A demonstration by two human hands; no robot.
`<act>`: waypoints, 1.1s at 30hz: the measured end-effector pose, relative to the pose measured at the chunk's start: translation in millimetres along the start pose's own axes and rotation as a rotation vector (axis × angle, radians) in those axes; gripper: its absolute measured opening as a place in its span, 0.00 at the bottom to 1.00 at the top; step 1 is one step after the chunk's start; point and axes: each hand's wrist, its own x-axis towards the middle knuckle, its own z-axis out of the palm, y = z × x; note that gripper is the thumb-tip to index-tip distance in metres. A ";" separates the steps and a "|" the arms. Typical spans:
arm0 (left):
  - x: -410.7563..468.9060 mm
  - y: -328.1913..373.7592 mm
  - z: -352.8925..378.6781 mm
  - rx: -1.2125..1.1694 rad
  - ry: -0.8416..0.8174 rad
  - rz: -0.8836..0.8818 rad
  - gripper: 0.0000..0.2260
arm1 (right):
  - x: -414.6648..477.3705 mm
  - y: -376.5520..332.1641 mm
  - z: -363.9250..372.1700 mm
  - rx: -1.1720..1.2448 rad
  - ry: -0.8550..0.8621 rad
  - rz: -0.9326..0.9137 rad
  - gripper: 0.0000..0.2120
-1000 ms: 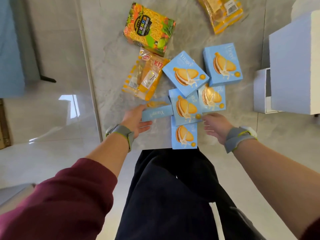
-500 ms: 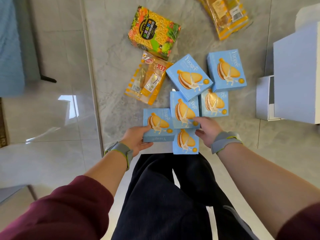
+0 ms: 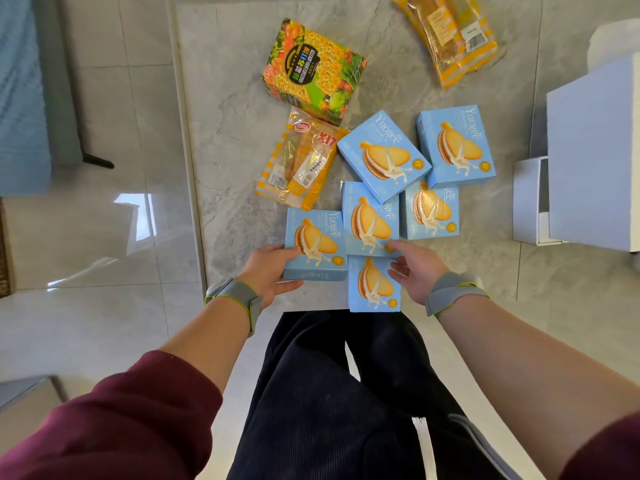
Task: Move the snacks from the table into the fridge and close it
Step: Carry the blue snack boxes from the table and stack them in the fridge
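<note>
The left hand [image 3: 268, 268] is closing its grip on the near-left blue biscuit box [image 3: 316, 244], thumb on top and fingers under its near edge, probably to lift it. The right hand [image 3: 414, 268] is hovering spread and empty, fingertips touching the middle box [image 3: 370, 220] above the nearest box [image 3: 374, 285], which is overhanging the desk [image 3: 225, 133] edge. Open marble is lying to the left; no fridge is clearly showing.

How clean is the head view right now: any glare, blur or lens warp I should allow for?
Head view: the blue boxes and both hands, left hand and right hand, are sharp. A bright window glare sits on the glossy floor at left. Wide-angle warp bends the table edge. Print on the clear snack bag is hard to read.
</note>
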 end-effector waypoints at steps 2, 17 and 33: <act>0.4 -0.2 -0.5 0.009 -0.002 0.009 0.14 | 0.7 0.0 0.3 0.017 -0.017 -0.022 0.11; -54.5 -7.1 -17.9 -0.093 -0.001 0.058 0.13 | -86.5 -18.9 -3.7 0.139 -0.029 0.006 0.10; -245.2 70.3 -14.0 -0.503 -0.324 0.386 0.10 | -328.4 -83.2 -37.6 0.370 -0.307 -0.346 0.13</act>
